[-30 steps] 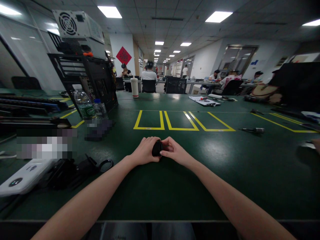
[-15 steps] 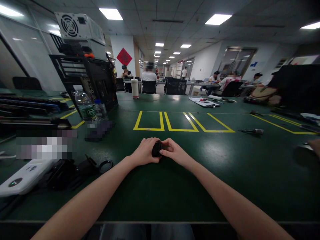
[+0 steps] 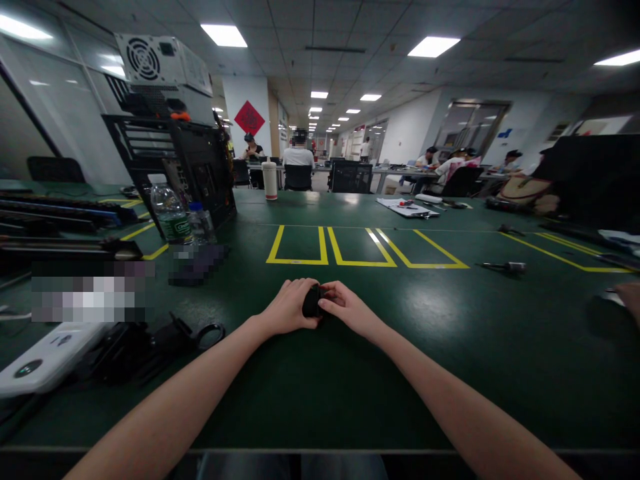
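Note:
A small black object, its exact kind too dark to make out, is held between both hands just above or on the green table. My left hand wraps round it from the left, thumb below and fingers over the top. From the right, my right hand pinches its near side with thumb and fingertips. Much of the object is covered by the fingers. Beyond the hands, yellow tape outlines mark the green table.
At left lie a white device, a black ring and dark parts. Plastic bottles stand by a black computer case. A screwdriver-like tool lies right; another person's hand shows at the edge. A white cup stands farther back.
The view has tilted up very slightly. Both hands keep the same hold on the black object, with hardly any visible finger movement.

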`<control>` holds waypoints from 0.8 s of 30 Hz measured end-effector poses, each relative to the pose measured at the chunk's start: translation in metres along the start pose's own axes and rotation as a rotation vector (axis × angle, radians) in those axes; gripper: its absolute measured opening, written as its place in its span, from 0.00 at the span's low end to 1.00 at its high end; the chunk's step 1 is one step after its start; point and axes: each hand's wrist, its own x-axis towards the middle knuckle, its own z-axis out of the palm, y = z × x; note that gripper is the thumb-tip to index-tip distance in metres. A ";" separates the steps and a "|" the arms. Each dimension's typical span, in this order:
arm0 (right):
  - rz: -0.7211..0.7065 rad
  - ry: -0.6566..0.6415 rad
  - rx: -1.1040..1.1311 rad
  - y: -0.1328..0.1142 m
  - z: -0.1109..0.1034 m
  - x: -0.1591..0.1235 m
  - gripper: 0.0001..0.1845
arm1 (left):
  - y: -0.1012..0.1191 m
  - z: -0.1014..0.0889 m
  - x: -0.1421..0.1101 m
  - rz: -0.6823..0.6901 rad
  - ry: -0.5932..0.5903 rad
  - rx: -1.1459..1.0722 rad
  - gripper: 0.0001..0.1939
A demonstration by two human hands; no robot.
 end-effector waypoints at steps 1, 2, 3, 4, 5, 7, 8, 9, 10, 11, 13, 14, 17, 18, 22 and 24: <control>-0.004 -0.016 0.001 -0.001 0.000 -0.001 0.13 | 0.000 0.000 0.000 0.001 0.000 -0.001 0.30; -0.011 -0.034 0.009 -0.002 0.000 -0.002 0.13 | 0.000 0.000 0.000 0.003 0.001 -0.001 0.30; -0.018 -0.053 0.025 -0.003 -0.001 -0.003 0.13 | -0.001 0.000 0.000 0.006 0.001 -0.002 0.30; -0.025 -0.069 0.042 -0.004 -0.001 -0.004 0.13 | -0.001 0.000 0.000 0.009 0.002 -0.002 0.30; -0.034 -0.080 0.055 -0.005 -0.001 -0.004 0.15 | -0.001 0.000 0.000 0.012 0.004 -0.001 0.30; -0.054 -0.081 0.062 -0.005 0.000 -0.005 0.16 | -0.002 0.000 0.000 0.019 0.005 -0.003 0.30; -0.060 -0.072 0.055 -0.005 0.000 -0.005 0.15 | -0.002 0.000 -0.001 0.023 0.004 -0.005 0.30; -0.066 -0.058 0.047 -0.004 0.001 -0.005 0.14 | -0.002 0.001 -0.001 0.024 0.005 -0.004 0.30; -0.072 -0.045 0.040 -0.004 0.001 -0.004 0.13 | -0.002 0.001 -0.001 0.023 0.008 0.000 0.30; -0.075 -0.034 0.035 -0.003 0.002 -0.004 0.12 | -0.002 0.001 -0.001 0.022 0.010 0.006 0.30; -0.073 -0.014 0.027 -0.002 0.003 -0.002 0.11 | -0.002 0.001 0.000 0.019 0.015 0.021 0.30; -0.068 -0.003 0.024 -0.001 0.003 -0.001 0.12 | -0.002 0.001 0.000 0.018 0.015 0.026 0.30; -0.022 0.011 0.010 0.000 0.002 0.000 0.14 | -0.001 0.001 0.000 0.018 0.007 0.024 0.30; -0.010 0.007 0.007 0.000 0.002 0.000 0.14 | -0.001 0.001 0.000 0.017 0.006 0.021 0.30; -0.019 -0.048 0.052 -0.001 0.001 -0.001 0.15 | -0.001 0.001 0.000 0.014 0.005 0.018 0.30; -0.038 -0.058 0.085 -0.002 0.001 -0.002 0.17 | -0.001 0.001 0.000 0.015 0.002 0.018 0.30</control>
